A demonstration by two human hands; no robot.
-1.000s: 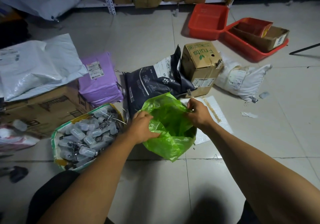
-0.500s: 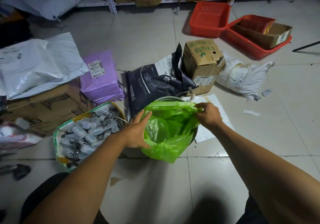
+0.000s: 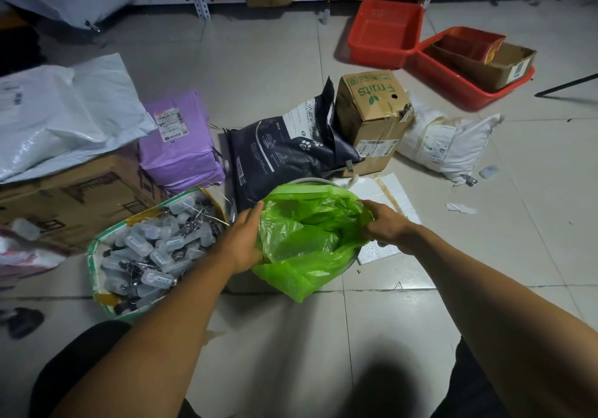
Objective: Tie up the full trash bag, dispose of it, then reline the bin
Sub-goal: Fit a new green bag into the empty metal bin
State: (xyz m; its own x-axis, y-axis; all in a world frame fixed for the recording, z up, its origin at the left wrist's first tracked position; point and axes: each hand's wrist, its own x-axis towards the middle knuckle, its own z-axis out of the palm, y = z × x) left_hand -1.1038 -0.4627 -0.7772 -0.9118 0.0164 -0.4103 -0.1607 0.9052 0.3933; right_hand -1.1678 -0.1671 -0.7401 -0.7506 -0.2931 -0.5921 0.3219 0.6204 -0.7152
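**Bag mouth now spread over the bin**

Since the earlier frames the green bag (image 3: 304, 242) is pulled wider: its far edge now lies over the back rim of the bin (image 3: 310, 180), and the right hand is further out to the right. I judge this is the last step, the relining, and it is almost done.

The left hand (image 3: 241, 242) has straight fingers and presses flat on the left side of the bag. The right hand (image 3: 383, 223) pinches the right edge of the bag with curled fingers. The bin stands on the floor between the two hands.
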